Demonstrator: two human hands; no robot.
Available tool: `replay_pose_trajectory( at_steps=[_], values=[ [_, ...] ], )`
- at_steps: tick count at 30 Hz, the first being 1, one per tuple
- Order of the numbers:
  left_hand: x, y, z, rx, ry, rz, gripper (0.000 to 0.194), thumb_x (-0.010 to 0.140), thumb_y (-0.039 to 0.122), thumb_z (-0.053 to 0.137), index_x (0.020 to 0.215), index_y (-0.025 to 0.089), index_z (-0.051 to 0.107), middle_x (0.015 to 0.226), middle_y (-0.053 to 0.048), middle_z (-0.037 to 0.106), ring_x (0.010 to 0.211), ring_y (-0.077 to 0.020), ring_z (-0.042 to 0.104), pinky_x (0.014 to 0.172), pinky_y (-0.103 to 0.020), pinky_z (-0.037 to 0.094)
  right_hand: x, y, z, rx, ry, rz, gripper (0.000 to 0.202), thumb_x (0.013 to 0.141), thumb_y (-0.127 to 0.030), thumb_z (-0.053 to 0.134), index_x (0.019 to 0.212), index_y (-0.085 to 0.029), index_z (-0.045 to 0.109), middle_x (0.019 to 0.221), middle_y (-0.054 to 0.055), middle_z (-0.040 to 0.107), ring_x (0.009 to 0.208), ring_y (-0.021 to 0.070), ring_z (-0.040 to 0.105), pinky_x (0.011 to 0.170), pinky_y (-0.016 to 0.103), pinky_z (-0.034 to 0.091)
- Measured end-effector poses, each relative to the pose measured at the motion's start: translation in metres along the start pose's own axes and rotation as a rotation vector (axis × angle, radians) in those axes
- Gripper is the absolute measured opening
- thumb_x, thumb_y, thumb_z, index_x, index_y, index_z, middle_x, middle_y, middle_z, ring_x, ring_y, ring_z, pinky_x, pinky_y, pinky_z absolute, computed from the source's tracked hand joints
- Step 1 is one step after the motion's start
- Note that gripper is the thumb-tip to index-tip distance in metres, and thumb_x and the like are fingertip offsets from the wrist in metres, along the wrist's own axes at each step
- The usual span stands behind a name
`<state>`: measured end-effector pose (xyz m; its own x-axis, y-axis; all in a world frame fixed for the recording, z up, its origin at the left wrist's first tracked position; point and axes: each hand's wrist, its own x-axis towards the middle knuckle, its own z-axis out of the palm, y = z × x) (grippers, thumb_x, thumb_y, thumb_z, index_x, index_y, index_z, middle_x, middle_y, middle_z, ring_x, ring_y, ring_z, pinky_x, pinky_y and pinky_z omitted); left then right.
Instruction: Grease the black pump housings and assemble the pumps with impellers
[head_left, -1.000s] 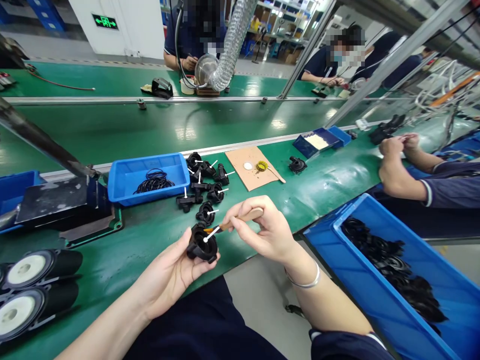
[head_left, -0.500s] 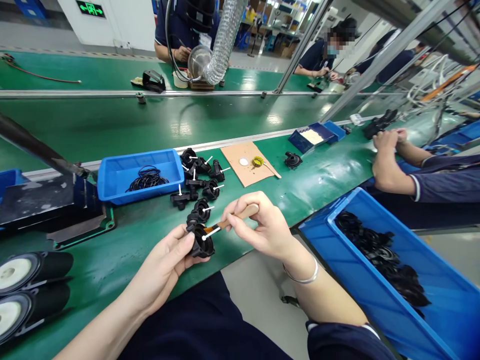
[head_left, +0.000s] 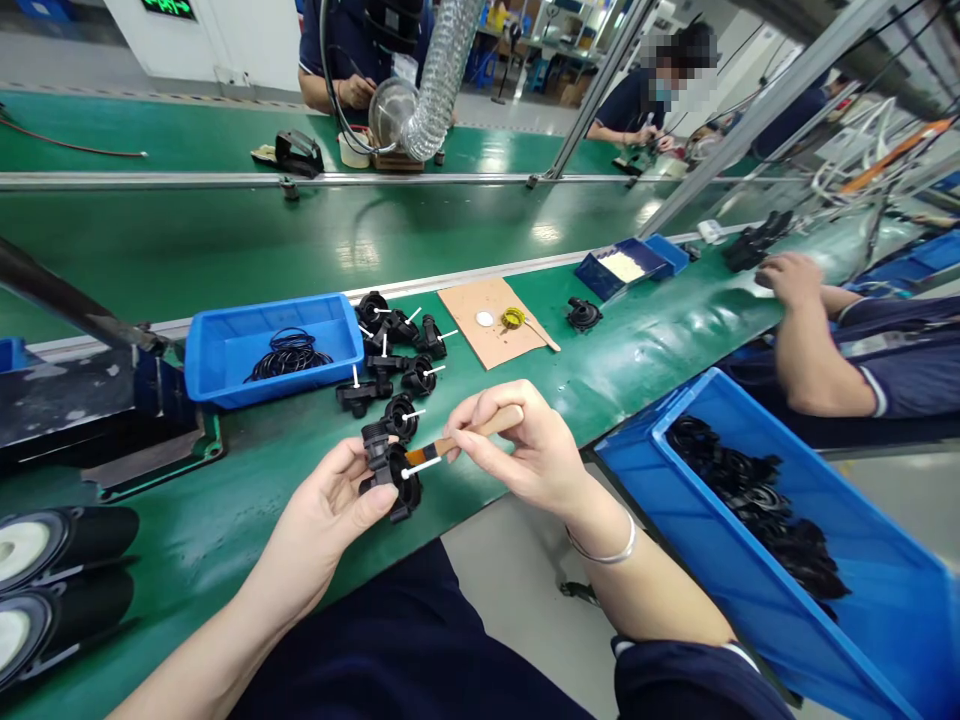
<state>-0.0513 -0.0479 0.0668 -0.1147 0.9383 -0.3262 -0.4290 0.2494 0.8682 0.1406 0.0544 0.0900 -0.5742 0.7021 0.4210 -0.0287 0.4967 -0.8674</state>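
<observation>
My left hand (head_left: 339, 500) is closed around a black plastic housing (head_left: 381, 470) with a round open cup and a thin white pin (head_left: 421, 467) sticking out of it. Between thumb and fingers, my right hand (head_left: 517, 440) pinches a small wooden-handled brush (head_left: 480, 428); its bristle end reaches the rim of the cup. Several similar black housings with white pins (head_left: 390, 345) lie on the green bench just beyond. A cardboard sheet (head_left: 472, 300) carries a small yellow dish (head_left: 513, 318), a white disc (head_left: 484, 319) and a wooden stick (head_left: 543, 336).
Black rings lie in a blue tray (head_left: 196, 350) at left, near two large black cylinders (head_left: 97, 540). A deep blue crate (head_left: 885, 620) with black parts stands at right. A co-worker's arm (head_left: 814, 340) rests beyond it. One black housing (head_left: 583, 314) sits near a dark-blue tray (head_left: 600, 280).
My left hand has turned the black housing, so its ridged neck now shows, and the thumb sits lower on it. The brush stays at the cup. The co-worker's hands at right have shifted.
</observation>
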Motion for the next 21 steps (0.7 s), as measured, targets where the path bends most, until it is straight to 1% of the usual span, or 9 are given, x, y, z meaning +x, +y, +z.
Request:
replay_pose_trajectory(
  at_steps=[4,7,9,11,14,16,18,19,21],
  values=[
    [0.001,-0.002,-0.004,-0.011,0.018,0.049,0.048,0.069,0.029,0.088,0.112,0.020,0.068,0.116,-0.007,0.069,0.109,-0.0235,0.064,0.091,-0.026,0.051,-0.001,-0.008,-0.001,0.115,-0.067,0.119,0.017,0.093,-0.021,0.063,0.095,-0.023,0.046,0.082,-0.001,0.064,0.074,0.0136,0.072,0.066,0.029,0.061],
    [0.001,-0.003,-0.010,0.022,-0.020,0.061,0.049,0.066,0.023,0.090,0.110,0.021,0.066,0.112,-0.006,0.069,0.101,-0.0211,0.066,0.085,-0.025,0.054,-0.003,-0.010,0.002,0.248,-0.068,0.197,0.018,0.094,-0.023,0.063,0.095,-0.023,0.045,0.084,-0.001,0.064,0.071,0.0146,0.073,0.062,0.029,0.061],
    [-0.001,-0.002,-0.010,0.046,-0.009,0.070,0.050,0.064,0.021,0.091,0.107,0.021,0.066,0.109,-0.005,0.069,0.097,-0.0196,0.067,0.084,-0.024,0.055,-0.005,-0.009,0.004,0.318,-0.043,0.225,0.019,0.094,-0.024,0.063,0.094,-0.023,0.044,0.084,-0.001,0.064,0.069,0.0149,0.073,0.059,0.028,0.060],
    [-0.004,0.001,-0.008,0.060,0.032,0.084,0.052,0.062,0.020,0.091,0.107,0.022,0.065,0.110,-0.005,0.068,0.097,-0.0191,0.067,0.084,-0.023,0.055,-0.006,-0.007,0.007,0.328,0.019,0.211,0.020,0.093,-0.023,0.064,0.095,-0.023,0.044,0.086,-0.001,0.065,0.068,0.0143,0.073,0.059,0.028,0.061],
    [-0.008,0.005,-0.003,0.097,0.056,0.105,0.056,0.061,0.019,0.092,0.111,0.024,0.065,0.114,-0.005,0.068,0.101,-0.0190,0.067,0.086,-0.021,0.055,-0.008,-0.005,0.009,0.232,0.108,0.103,0.018,0.092,-0.017,0.064,0.094,-0.023,0.047,0.091,0.000,0.066,0.074,0.0142,0.074,0.067,0.031,0.063],
    [-0.009,0.007,-0.003,0.132,0.052,0.136,0.059,0.062,0.018,0.091,0.114,0.025,0.064,0.117,-0.005,0.068,0.105,-0.0192,0.066,0.088,-0.021,0.055,-0.009,-0.004,0.009,0.147,0.110,0.023,0.019,0.091,-0.012,0.064,0.094,-0.023,0.049,0.091,0.000,0.067,0.081,0.0153,0.074,0.073,0.034,0.063],
    [-0.008,0.007,-0.007,0.171,0.035,0.184,0.060,0.062,0.018,0.091,0.116,0.024,0.064,0.120,-0.006,0.067,0.110,-0.0205,0.066,0.092,-0.022,0.055,-0.010,-0.004,0.008,0.084,0.086,-0.021,0.021,0.091,-0.010,0.063,0.095,-0.024,0.049,0.088,0.000,0.068,0.086,0.0164,0.073,0.076,0.036,0.062],
    [-0.006,0.005,-0.010,0.194,0.011,0.218,0.060,0.064,0.018,0.090,0.116,0.024,0.063,0.121,-0.006,0.066,0.112,-0.0213,0.065,0.094,-0.024,0.055,-0.011,-0.005,0.008,0.067,0.075,-0.022,0.021,0.091,-0.010,0.064,0.097,-0.024,0.049,0.087,0.000,0.068,0.086,0.0165,0.073,0.077,0.036,0.062],
    [-0.003,0.002,-0.017,0.246,-0.055,0.294,0.058,0.068,0.017,0.088,0.119,0.024,0.062,0.123,-0.007,0.064,0.114,-0.0222,0.065,0.095,-0.028,0.057,-0.012,-0.005,0.008,0.087,0.047,0.021,0.020,0.091,-0.012,0.064,0.098,-0.024,0.049,0.086,0.000,0.068,0.083,0.0159,0.073,0.075,0.034,0.062]
  ],
)
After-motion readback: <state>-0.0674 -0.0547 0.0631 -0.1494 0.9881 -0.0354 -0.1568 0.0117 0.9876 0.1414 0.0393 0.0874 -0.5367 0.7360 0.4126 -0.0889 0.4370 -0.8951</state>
